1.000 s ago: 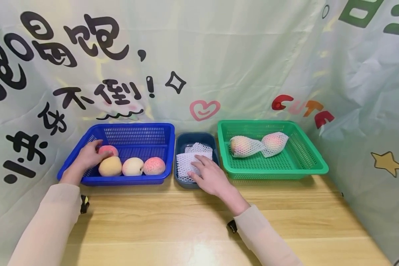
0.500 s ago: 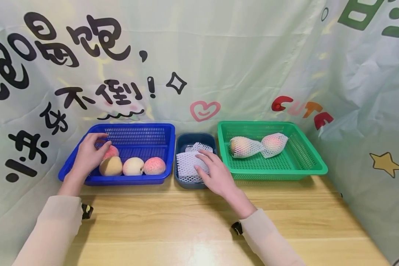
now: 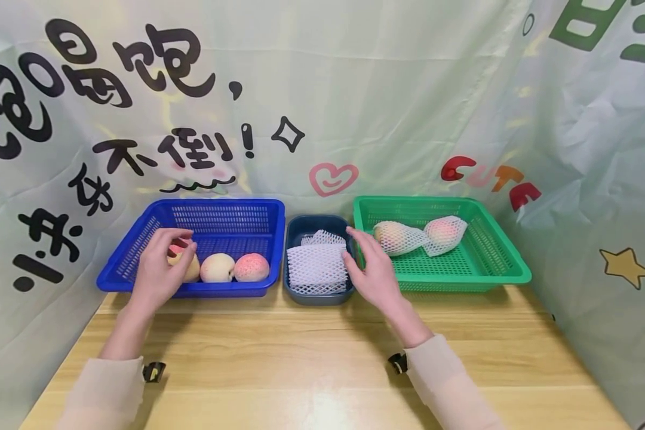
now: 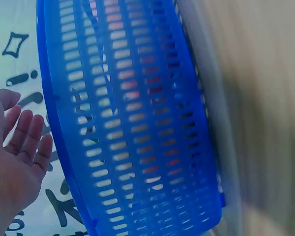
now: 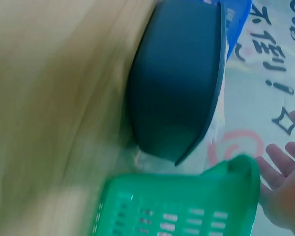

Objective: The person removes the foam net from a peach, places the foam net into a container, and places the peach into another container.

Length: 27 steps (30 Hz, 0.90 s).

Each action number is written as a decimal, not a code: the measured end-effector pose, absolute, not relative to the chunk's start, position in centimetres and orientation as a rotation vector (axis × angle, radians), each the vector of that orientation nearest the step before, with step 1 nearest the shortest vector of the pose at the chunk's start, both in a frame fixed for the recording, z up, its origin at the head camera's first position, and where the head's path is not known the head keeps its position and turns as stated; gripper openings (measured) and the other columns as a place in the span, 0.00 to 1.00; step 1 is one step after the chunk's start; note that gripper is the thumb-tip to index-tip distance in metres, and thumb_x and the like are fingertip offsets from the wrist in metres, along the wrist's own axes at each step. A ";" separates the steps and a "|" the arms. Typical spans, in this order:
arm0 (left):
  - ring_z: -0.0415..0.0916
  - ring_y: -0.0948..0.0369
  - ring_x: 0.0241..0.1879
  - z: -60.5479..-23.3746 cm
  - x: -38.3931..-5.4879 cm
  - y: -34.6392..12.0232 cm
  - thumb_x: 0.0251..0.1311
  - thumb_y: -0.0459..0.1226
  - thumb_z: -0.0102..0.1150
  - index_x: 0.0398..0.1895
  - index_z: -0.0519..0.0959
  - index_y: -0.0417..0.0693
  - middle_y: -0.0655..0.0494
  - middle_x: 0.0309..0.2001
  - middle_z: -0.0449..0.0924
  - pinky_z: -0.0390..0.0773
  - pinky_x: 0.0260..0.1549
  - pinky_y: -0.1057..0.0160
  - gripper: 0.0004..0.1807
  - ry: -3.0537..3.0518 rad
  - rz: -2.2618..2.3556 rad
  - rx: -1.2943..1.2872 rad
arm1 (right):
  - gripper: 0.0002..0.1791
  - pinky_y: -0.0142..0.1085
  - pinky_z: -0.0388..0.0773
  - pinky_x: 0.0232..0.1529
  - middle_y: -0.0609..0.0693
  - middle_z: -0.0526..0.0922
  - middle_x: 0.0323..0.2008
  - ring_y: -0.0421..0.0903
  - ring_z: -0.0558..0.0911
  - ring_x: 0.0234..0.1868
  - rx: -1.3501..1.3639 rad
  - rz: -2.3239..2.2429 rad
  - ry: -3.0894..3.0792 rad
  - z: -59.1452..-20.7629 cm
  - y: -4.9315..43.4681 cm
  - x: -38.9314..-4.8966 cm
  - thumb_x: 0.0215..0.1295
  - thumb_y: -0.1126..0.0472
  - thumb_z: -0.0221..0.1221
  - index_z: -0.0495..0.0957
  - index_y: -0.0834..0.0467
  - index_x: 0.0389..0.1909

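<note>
My left hand (image 3: 163,269) hovers over the front left of the blue basket (image 3: 231,209), holding nothing, its fingers loosely bent. Behind it, partly hidden, lie a yellow peach (image 3: 193,272) and a pink peach (image 3: 176,248). A pale peach (image 3: 217,268) and a red-speckled peach (image 3: 251,267) sit along the front wall. In the left wrist view, the relaxed fingers (image 4: 27,132) show beside the basket's rim. My right hand (image 3: 375,272), also holding nothing, is over the gap beside the dark container (image 3: 295,224), close to the white foam fruit nets (image 3: 317,269) inside.
On the right, a green basket (image 3: 484,278) holds two peaches in foam nets (image 3: 445,235), (image 3: 395,237). All three containers stand in a row at the back of the wooden table (image 3: 279,358), against a printed cloth backdrop (image 3: 408,89).
My right hand has moved right, off the foam nets. The left hand has lifted off the peaches, then shifted right and back towards me. The fruit has stayed in place.
</note>
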<state>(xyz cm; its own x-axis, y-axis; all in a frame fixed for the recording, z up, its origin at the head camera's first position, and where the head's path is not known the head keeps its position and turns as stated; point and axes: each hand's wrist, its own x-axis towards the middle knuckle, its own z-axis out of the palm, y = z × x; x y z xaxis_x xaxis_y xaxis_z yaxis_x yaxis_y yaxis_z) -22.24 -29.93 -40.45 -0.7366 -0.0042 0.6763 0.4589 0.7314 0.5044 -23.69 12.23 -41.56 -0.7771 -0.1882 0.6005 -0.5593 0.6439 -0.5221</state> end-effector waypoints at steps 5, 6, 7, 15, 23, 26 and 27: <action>0.76 0.57 0.43 -41.6 -21.0 -28.8 0.64 0.27 0.67 0.53 0.80 0.37 0.44 0.48 0.79 0.72 0.38 0.67 0.15 -2.285 -0.870 -0.424 | 0.36 0.58 0.68 0.69 0.56 0.72 0.72 0.60 0.71 0.71 0.522 0.992 -2.485 -41.1 14.4 -24.7 0.75 0.55 0.60 0.61 0.56 0.79; 0.76 0.56 0.43 -41.8 -20.7 -28.6 0.64 0.28 0.67 0.54 0.80 0.38 0.45 0.48 0.79 0.73 0.39 0.67 0.16 -2.312 -0.855 -0.431 | 0.37 0.59 0.68 0.69 0.56 0.71 0.73 0.60 0.70 0.72 0.503 0.992 -2.520 -41.0 14.9 -25.0 0.75 0.55 0.60 0.59 0.56 0.80; 0.76 0.55 0.44 -42.0 -20.6 -28.4 0.65 0.29 0.67 0.55 0.80 0.38 0.46 0.48 0.80 0.74 0.39 0.66 0.16 -2.337 -0.839 -0.443 | 0.38 0.59 0.67 0.70 0.56 0.70 0.74 0.60 0.69 0.73 0.485 0.993 -2.554 -40.9 15.4 -25.2 0.75 0.54 0.60 0.58 0.56 0.81; 0.80 0.54 0.43 -42.9 -19.5 -27.1 0.64 0.34 0.70 0.55 0.79 0.42 0.51 0.45 0.81 0.82 0.38 0.49 0.17 -2.475 -0.711 -0.584 | 0.42 0.64 0.57 0.74 0.66 0.57 0.79 0.67 0.57 0.78 0.369 0.989 -2.791 -40.5 18.9 -27.5 0.75 0.53 0.59 0.52 0.60 0.82; 0.82 0.53 0.45 -43.4 -19.5 -25.8 0.66 0.44 0.68 0.51 0.81 0.43 0.50 0.46 0.82 0.81 0.44 0.48 0.17 -2.544 -0.511 -0.710 | 0.42 0.67 0.52 0.74 0.71 0.53 0.78 0.71 0.52 0.78 0.457 0.806 -2.958 -40.7 21.4 -29.7 0.74 0.56 0.60 0.51 0.67 0.81; 0.81 0.48 0.49 -43.5 -19.3 -25.4 0.68 0.48 0.65 0.51 0.82 0.42 0.48 0.48 0.82 0.79 0.49 0.44 0.20 -2.604 -0.430 -0.697 | 0.44 0.70 0.49 0.73 0.71 0.51 0.79 0.73 0.48 0.78 0.512 0.700 -3.026 -40.7 22.0 -30.5 0.73 0.54 0.60 0.51 0.67 0.80; 0.81 0.47 0.50 -43.6 -19.3 -25.3 0.69 0.49 0.64 0.51 0.82 0.42 0.48 0.48 0.82 0.79 0.50 0.43 0.20 -2.624 -0.407 -0.690 | 0.44 0.71 0.48 0.73 0.71 0.51 0.79 0.74 0.48 0.78 0.526 0.667 -3.045 -40.7 22.1 -30.8 0.73 0.54 0.61 0.51 0.68 0.80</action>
